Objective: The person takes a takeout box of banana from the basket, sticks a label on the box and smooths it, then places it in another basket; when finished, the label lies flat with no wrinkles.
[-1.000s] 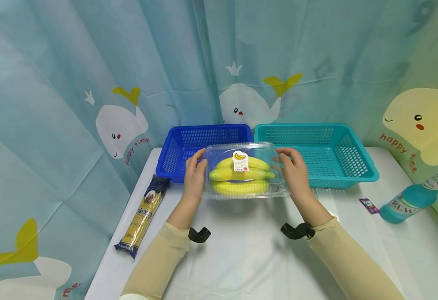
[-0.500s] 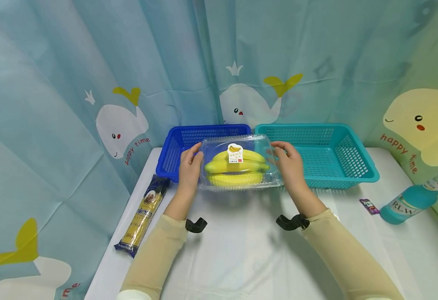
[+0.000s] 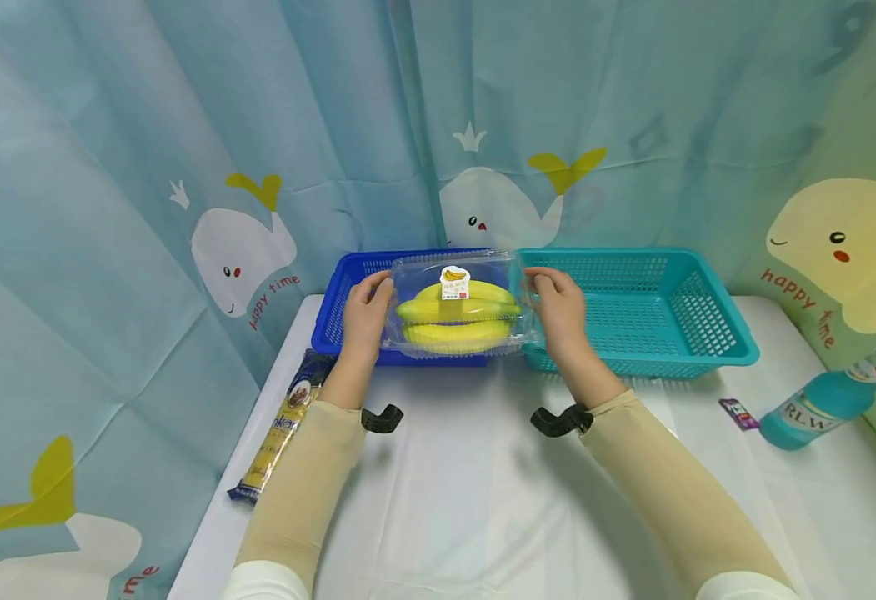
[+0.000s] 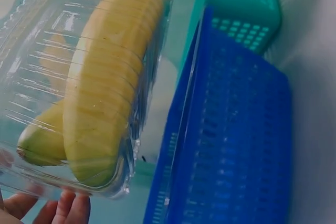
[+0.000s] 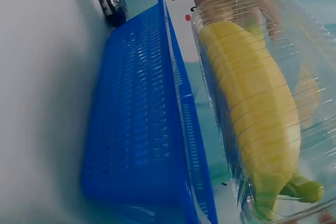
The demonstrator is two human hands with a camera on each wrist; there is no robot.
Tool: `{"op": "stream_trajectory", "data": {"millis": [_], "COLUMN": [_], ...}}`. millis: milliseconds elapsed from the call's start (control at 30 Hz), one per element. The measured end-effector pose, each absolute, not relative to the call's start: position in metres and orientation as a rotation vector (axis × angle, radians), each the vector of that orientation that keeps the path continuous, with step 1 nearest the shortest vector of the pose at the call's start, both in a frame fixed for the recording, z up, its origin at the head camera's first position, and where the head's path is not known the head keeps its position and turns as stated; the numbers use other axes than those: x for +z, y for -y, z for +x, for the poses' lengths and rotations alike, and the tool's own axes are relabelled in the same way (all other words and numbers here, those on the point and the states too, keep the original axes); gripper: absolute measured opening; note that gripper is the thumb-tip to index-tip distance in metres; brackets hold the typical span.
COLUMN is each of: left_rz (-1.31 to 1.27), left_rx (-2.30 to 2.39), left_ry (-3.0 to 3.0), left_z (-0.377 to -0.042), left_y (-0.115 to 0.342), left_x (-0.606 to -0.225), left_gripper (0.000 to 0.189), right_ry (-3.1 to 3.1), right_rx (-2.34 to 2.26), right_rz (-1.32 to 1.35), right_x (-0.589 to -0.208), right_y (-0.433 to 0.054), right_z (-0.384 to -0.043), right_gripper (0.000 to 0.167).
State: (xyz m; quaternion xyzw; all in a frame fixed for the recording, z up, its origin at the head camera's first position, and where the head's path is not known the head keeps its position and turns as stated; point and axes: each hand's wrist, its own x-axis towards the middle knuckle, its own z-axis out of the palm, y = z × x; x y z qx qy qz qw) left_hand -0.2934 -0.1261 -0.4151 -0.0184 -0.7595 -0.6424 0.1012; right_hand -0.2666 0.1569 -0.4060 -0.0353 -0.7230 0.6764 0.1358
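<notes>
Both hands hold a clear plastic clamshell box (image 3: pixel 523 321) by its two short ends. Inside lie several yellow bananas (image 3: pixel 458 311) with greenish tips, under a white label (image 3: pixel 454 283) on the lid. My left hand (image 3: pixel 366 321) grips the left end and my right hand (image 3: pixel 560 311) the right end. In the head view the box overlaps the blue basket (image 3: pixel 337 310); both wrist views show it raised above that basket's rim. Fingertips (image 4: pixel 65 207) of the left hand show under the box's end in the left wrist view.
To the right of the blue basket stands a teal basket (image 3: pixel 633 312). A yellow spaghetti pack (image 3: pixel 282 429) lies at the table's left edge. At right are a small purple packet (image 3: pixel 738 413) and a tilted blue bottle (image 3: pixel 816 406). A whale-print curtain (image 3: pixel 377 125) hangs behind.
Both hands have carried the banana box away from the body and to the left, from in front of the two baskets to over the blue one.
</notes>
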Motion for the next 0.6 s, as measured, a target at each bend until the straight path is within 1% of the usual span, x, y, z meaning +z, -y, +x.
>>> {"op": "stream_trajectory", "data": {"millis": [167,367,600], "left_rz": [-0.004,0.044,0.142], "left_rx": [-1.872,-1.887,-1.971], "left_ry": [2.284,2.330,2.320], "left_z": [-0.302,-0.310,-0.320], "left_y": [0.135,0.142,0.146], "left_x": [-0.413,-0.409,-0.405], "left_gripper": [0.044,0.045,0.041], "right_ry": [2.142,2.214,2.345], "right_rx": [1.918,1.898,1.880], "right_rz": [-0.122,-0.131,-0.170], "right_x": [-0.405,-0.401,-0.396], "right_y": [-0.150,-0.145,-0.140], "right_z": [-0.278,-0.283,-0.290], "right_gripper": [0.041,0.041,0.043]}}
